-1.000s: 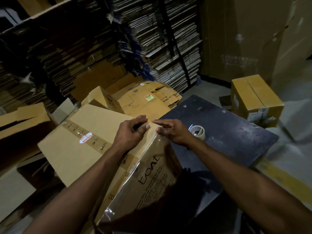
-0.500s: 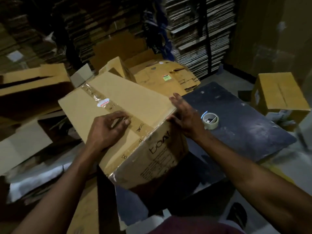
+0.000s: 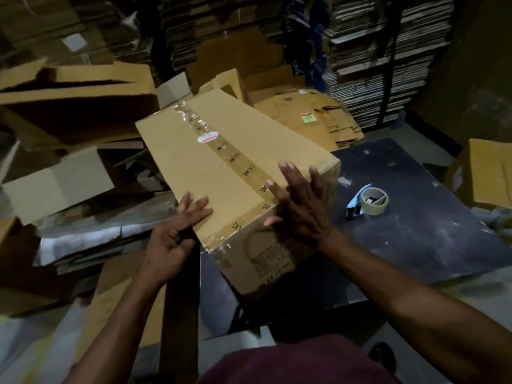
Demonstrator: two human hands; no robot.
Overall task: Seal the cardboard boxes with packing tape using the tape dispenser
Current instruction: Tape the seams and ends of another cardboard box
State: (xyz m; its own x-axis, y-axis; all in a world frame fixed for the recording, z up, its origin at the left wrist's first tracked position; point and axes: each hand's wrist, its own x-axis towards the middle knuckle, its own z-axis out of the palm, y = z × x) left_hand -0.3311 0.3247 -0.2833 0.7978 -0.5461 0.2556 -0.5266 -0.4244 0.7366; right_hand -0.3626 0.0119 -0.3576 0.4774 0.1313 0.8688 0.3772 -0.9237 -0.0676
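Stacks of flattened cardboard [image 3: 382, 65] fill the back of the room. In front of them stands a dark desk [image 3: 432, 239]. The cardboard box [image 3: 221, 162] lies tilted on the desk's left edge, with a strip of clear tape [image 3: 221, 146] along its top seam. The right hand [image 3: 300, 209] presses flat on the near top corner, fingers straight. The left hand [image 3: 174, 234] touches the near left edge, fingers relaxed and grasping nothing. The tape dispenser [image 3: 370, 201] rests on the desk just right of the box.
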